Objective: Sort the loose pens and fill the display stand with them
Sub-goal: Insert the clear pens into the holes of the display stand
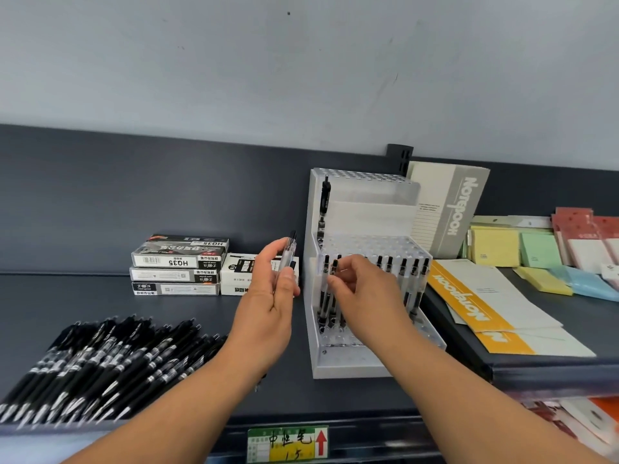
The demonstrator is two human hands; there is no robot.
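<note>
Shelf (67, 296) lip lies close under the heap (100, 370) of loose pens at left, so a nudge could roll some off. Stand (351, 366), right of centre, looks light; a pen jammed askew may skid it. Left hand (268, 296) grips spare pens (289, 252); right hand (365, 286) pinches one pen (334, 271) in the front row. Shelf looks dark matte metal, stand clear stepped perforated plastic, pens slim, smooth, black-and-clear

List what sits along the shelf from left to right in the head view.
From the left: pile of loose black pens → stack of HQ35 pen boxes → left hand gripping clear pens → display stand → grey upright notebook → pastel sticky-note pads.
</note>
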